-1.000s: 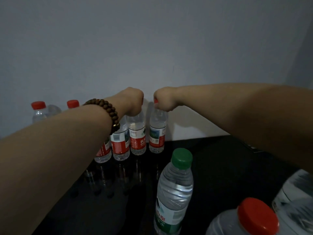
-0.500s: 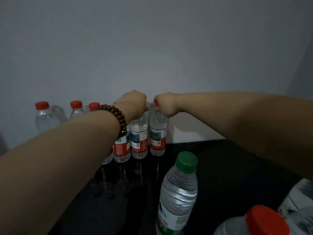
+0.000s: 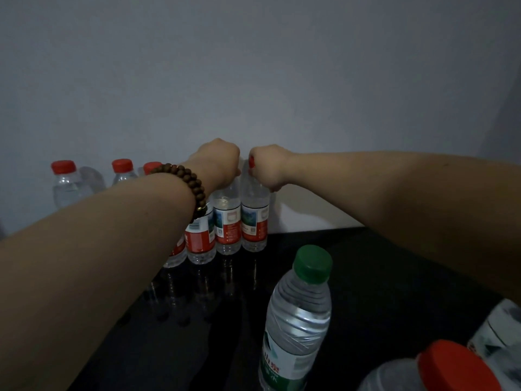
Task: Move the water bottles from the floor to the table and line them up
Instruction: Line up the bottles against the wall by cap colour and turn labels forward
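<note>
Fingers: left hand (image 3: pixel 218 162) curled down over the top of the inner bottle (image 3: pixel 227 221), hiding its cap; right hand (image 3: pixel 267 166) curled round the neck of the end bottle (image 3: pixel 254 218), with a bit of red cap showing.
Held bottles: upright, just beside each other, at the right end of the row (image 3: pixel 200 238).
Row: red-capped bottles along the back edge of the black table (image 3: pixel 380 263), by the wall.
Near side: green-capped bottle (image 3: pixel 298 314) stands apart; big red cap (image 3: pixel 451 368) bottom right.
Left wrist: bead bracelet (image 3: pixel 189 182).
</note>
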Demonstrator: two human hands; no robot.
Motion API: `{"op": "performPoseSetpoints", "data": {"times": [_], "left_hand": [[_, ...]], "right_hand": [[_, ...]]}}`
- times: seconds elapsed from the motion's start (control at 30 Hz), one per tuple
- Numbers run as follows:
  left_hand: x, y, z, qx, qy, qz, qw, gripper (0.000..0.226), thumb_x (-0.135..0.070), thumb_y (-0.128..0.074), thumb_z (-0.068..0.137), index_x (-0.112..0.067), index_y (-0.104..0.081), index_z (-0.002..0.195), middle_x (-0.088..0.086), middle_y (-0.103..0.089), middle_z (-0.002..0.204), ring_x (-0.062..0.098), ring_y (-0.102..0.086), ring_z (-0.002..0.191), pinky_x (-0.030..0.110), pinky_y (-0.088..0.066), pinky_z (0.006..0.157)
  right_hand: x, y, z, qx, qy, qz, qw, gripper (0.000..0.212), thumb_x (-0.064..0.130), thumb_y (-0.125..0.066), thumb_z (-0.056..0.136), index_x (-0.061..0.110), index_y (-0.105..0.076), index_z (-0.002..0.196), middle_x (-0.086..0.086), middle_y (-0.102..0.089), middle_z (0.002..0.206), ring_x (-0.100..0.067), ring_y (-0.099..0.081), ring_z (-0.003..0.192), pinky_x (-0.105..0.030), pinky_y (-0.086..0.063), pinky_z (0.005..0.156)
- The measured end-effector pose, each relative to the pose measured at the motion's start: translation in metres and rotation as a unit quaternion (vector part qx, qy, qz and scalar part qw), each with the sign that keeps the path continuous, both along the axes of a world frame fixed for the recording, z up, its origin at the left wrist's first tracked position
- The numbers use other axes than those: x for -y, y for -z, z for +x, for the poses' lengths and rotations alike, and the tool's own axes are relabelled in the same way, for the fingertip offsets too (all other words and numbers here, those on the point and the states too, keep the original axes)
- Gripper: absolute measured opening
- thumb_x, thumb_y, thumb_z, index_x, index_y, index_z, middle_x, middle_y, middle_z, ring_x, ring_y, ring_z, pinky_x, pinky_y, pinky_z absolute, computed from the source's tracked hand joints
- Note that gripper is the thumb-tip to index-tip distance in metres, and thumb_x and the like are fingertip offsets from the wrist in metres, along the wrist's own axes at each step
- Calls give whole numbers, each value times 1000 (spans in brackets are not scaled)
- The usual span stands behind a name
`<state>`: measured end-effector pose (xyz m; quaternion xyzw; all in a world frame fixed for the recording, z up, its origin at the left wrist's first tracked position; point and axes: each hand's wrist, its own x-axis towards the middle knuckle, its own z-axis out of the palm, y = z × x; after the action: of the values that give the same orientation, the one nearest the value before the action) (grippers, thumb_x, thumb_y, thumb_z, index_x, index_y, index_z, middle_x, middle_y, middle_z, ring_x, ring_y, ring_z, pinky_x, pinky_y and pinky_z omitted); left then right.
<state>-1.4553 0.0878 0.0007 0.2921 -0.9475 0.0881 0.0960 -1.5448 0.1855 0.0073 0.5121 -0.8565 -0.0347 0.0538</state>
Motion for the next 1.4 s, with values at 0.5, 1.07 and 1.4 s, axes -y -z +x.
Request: {"op": "performPoseSetpoints", "data": {"times": [0.5, 1.07, 1.4], "left_hand": [[-106, -60, 85, -14, 76, -13, 997, 29, -18, -61, 96, -10, -61, 124, 14, -54, 125, 33, -61, 105, 42, -55, 91], [-231, -61, 158, 188, 145, -14, 971, 54, -56, -61, 95, -26, -55, 139, 7, -58, 130, 28, -62, 111, 44, -55, 97], [-241, -55, 154, 193, 181, 4, 964, 38, -32, -67, 98, -28, -61, 135, -1, -61, 131, 22, -59, 118, 36, -52, 101]], "right_hand": [[-122, -72, 74, 78, 53, 110, 989, 30, 30, -62, 102, 8, -60, 83, -9, -71, 90, -22, -73, 78, -34, -60, 72], [-291, -99, 146, 86, 124, 274, 950, 45, 36, -70, 97, 10, -62, 133, -10, -69, 123, -27, -72, 101, -42, -60, 91], [-295, -64, 170, 81, -74, 178, 978, 51, 57, -71, 90, 26, -63, 130, 1, -75, 107, -18, -72, 97, -35, -52, 89]]}}
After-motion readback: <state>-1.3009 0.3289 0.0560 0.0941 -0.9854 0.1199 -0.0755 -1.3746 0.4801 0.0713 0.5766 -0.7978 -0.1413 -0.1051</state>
